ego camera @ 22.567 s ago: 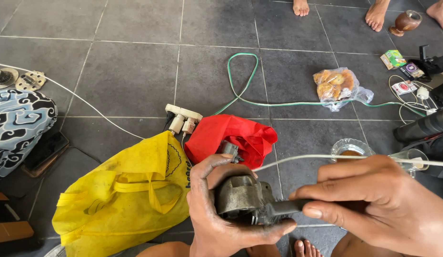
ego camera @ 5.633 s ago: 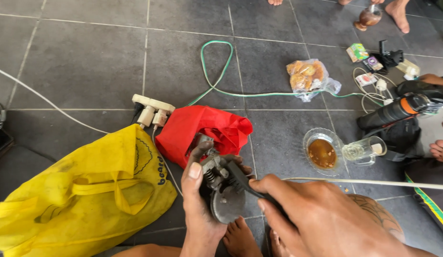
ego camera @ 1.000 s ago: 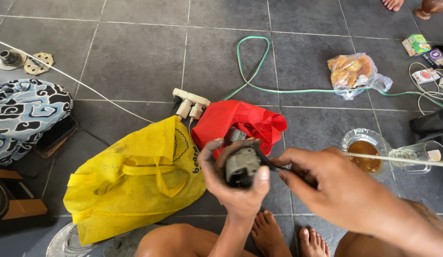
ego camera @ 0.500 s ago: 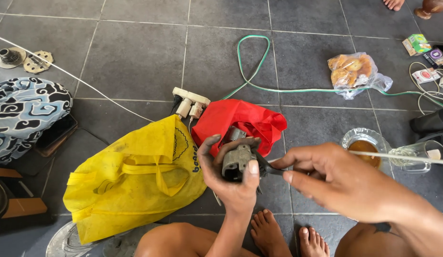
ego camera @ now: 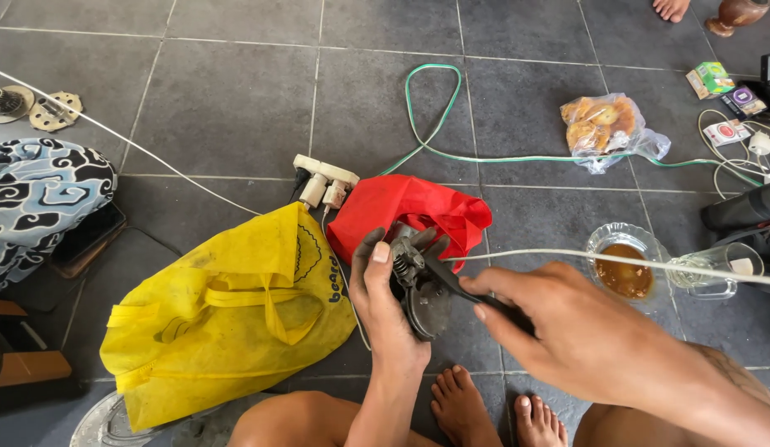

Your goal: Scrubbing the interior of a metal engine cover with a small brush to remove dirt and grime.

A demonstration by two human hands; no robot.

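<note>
My left hand [ego camera: 385,302] is closed around a dark, greasy metal motor part [ego camera: 419,290], fingers wrapped behind it and thumb up along its near side, holding it above the grey tiled floor [ego camera: 227,108] just in front of my bare feet. My right hand [ego camera: 567,331] grips the handle of a dark slim tool [ego camera: 451,285], fingers curled shut on it, and the tool's tip rests against the part's top end. A white cable [ego camera: 616,261] crosses just above that hand. Directly behind the part lies a red cloth bag [ego camera: 418,211], crumpled, its contents not visible. To the left sits a yellow tote bag [ego camera: 223,310], soiled and slumped, its mouth folded so I cannot tell what is inside. A white power strip [ego camera: 323,178] with plugs lies just beyond both bags, with a green cord [ego camera: 434,108] looping away from it. To the right, a glass cup [ego camera: 623,265] holds brown liquid; a second clear glass [ego camera: 716,269] stands beside it. Farther back, a clear plastic bag [ego camera: 608,128] holds fried snacks.
</note>
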